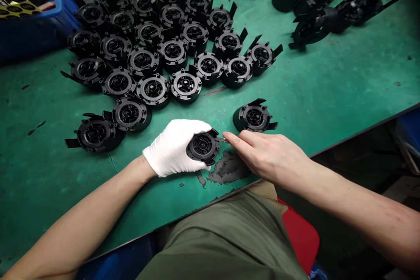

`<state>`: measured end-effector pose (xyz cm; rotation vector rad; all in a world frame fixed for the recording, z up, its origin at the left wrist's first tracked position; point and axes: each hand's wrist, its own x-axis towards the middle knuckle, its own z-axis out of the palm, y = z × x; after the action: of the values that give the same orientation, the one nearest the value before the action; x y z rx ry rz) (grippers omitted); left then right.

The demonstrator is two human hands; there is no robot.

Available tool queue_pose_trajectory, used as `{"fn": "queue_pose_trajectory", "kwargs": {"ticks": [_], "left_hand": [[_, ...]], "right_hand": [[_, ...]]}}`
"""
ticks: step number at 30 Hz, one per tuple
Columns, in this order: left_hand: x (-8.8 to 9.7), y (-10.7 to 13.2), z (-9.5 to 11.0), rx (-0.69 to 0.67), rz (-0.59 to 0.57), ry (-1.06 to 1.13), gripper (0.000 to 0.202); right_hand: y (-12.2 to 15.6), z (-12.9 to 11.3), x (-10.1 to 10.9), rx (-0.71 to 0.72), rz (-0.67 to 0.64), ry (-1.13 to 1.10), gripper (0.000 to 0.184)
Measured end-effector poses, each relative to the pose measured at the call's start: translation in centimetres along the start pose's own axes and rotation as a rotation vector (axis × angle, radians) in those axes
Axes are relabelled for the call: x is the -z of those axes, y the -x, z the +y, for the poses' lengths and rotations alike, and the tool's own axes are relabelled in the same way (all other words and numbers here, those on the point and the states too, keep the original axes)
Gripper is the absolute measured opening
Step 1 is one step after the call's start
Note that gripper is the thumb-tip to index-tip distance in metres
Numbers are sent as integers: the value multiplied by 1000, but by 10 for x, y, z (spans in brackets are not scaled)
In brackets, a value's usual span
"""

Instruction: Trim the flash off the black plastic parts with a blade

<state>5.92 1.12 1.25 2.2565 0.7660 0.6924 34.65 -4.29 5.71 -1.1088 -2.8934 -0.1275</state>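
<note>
My left hand, in a white glove, is wrapped round a round black plastic part and holds it near the table's front edge, its ribbed face turned up. My bare right hand pinches a thin metal blade whose tip touches the part's right rim. A single black part stands just behind my right hand. Black shavings lie on the green table under both hands.
Several black parts stand in rows behind my left hand, two more to the left. A pile of parts with long tabs lies at the back right. A blue bin stands at the back left. A red seat shows below.
</note>
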Motion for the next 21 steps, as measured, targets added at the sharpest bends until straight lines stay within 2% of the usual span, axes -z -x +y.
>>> {"fn": "queue_pose_trajectory", "kwargs": {"ticks": [3, 7, 13, 17, 21], "left_hand": [[-1, 0, -1, 2, 2, 2, 57], [-1, 1, -2, 1, 8, 4, 64], [0, -1, -1, 13, -14, 9, 60], [-1, -1, -1, 20, -21, 22, 64], [-4, 6, -6, 36, 15, 0, 81]], "right_hand": [[1, -1, 1, 22, -4, 1, 51], [0, -3, 5, 63, -78, 31, 59], [-7, -6, 16, 142, -113, 77, 56], [-8, 3, 13, 156, -132, 27, 53], [-5, 11, 4, 68, -17, -106, 38]]}}
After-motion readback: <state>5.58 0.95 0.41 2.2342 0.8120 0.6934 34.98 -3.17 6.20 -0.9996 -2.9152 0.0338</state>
